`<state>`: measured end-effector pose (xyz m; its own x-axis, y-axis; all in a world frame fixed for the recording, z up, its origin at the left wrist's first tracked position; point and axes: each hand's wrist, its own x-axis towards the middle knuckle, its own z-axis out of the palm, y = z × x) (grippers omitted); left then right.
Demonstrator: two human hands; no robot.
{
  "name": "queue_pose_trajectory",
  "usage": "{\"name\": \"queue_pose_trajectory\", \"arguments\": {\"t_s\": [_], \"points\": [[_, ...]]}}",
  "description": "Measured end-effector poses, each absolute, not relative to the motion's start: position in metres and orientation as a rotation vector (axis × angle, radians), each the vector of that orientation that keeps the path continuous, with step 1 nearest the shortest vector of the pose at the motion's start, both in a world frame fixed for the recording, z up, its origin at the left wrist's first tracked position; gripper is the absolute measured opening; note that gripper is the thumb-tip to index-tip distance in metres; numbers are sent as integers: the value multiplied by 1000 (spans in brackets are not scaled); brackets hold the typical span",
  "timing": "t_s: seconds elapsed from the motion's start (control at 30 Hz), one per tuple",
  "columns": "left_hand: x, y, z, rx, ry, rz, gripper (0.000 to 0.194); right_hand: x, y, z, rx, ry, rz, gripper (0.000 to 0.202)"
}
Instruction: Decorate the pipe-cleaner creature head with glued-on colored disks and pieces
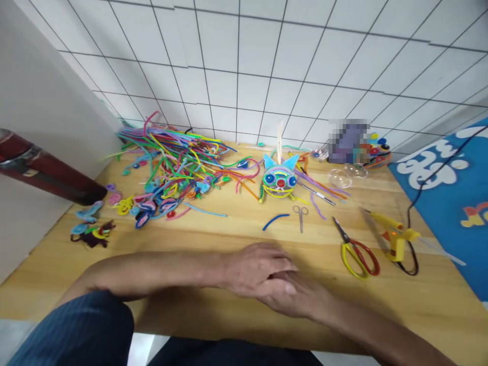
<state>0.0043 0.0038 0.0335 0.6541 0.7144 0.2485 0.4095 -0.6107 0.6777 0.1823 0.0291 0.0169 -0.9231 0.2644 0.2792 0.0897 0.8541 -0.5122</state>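
Dark striped sleeve [87, 325] at lower left of the frame is nearest the camera, your left forearm [163, 274] coming out of it. Your left hand [253, 267] and right hand [297, 297] are together, overlapping, lower centre, over the wooden table [229, 234]; fingers partly hidden, so can't tell how far each one is curled. Cat-face figure [279, 183], blue ears, red nose, sits just right of centre, apart from your hands. Between you and it: short blue pipe cleaner [275, 220] and small metal scissors [301, 221]. Lower right of the frame, you've got red-and-yellow-handled scissors [346, 239], then a yellow glue gun [397, 249] with an orange light. Big tangled pipe-cleaner pile [179, 157] upper left of centre, clear plastic shells [340, 178] upper right. Dark red cylinder [49, 173] at left edge, blue printed sheet [450, 198] at right edge.
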Motion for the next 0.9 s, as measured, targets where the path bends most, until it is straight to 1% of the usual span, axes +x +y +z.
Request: {"name": "queue_pose_trajectory", "arguments": {"t_s": [0.07,0.23,0.47,0.57,0.63,0.73,0.9], "points": [[0,3,27,2217,904,655,47,180,28,1,-198,-2660,691,17],[-8,7,21,2086,897,748,43,183,34,-22,-137,-2566,549,22],[-5,10,31,2058,930,701,40,181,39,-12,-158,-2408,554,18],[-9,14,33,2164,1143,683,37,181,40,-8,-188,-2426,606,19],[-13,19,31,2244,1388,587,36,181,42,-6,-175,-2458,694,18],[-18,30,28,2280,1681,381,28,180,43,-2,-131,-2488,773,13],[-18,42,21,2268,1807,162,25,178,44,1,-112,-2484,790,11]]}}
